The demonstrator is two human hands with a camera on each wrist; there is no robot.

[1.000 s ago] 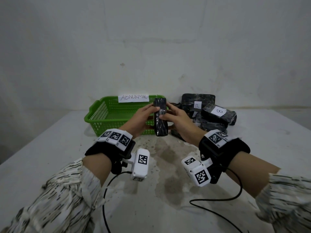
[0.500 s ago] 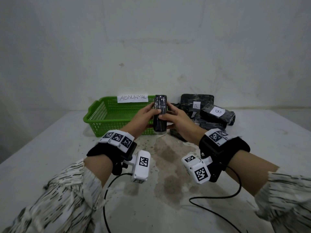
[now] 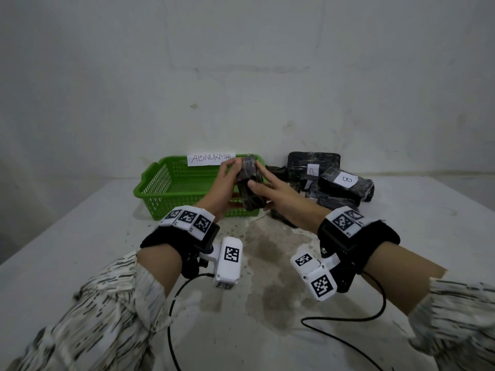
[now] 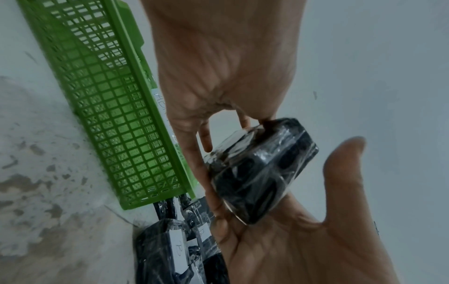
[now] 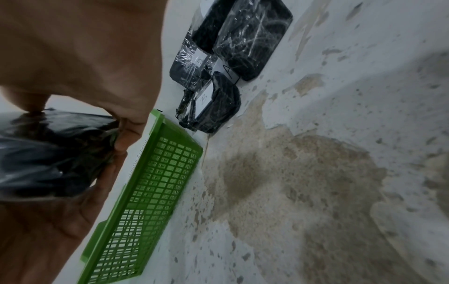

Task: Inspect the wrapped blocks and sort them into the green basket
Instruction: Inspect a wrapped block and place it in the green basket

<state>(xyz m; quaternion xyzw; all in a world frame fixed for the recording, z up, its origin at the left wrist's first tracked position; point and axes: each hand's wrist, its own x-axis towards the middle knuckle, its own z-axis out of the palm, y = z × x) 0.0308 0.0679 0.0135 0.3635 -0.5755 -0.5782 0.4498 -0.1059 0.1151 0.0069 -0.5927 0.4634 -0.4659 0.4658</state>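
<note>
Both hands hold one black wrapped block (image 3: 249,183) in the air, over the right end of the green basket (image 3: 166,188). My left hand (image 3: 225,180) grips its left side, fingers curled round the top. Thumb in front and fingers behind, my right hand (image 3: 273,188) pinches its right side. The left wrist view shows the block (image 4: 262,173) tilted between the two hands beside the basket (image 4: 109,107). In the right wrist view the block (image 5: 48,153) is blurred. No label shows on the held block.
A pile of wrapped blocks (image 3: 329,180), two labelled B, lies right of the basket against the wall; one in the pile (image 5: 250,44) has an A label. An "ABNORMAL" paper (image 3: 211,158) stands on the basket's back rim. Black cables (image 3: 348,341) trail over the stained table front.
The block stood upright with its narrow side toward me; the hands have turned and tilted it, so a wider face shows. Both hands shifted slightly left, toward the basket.
</note>
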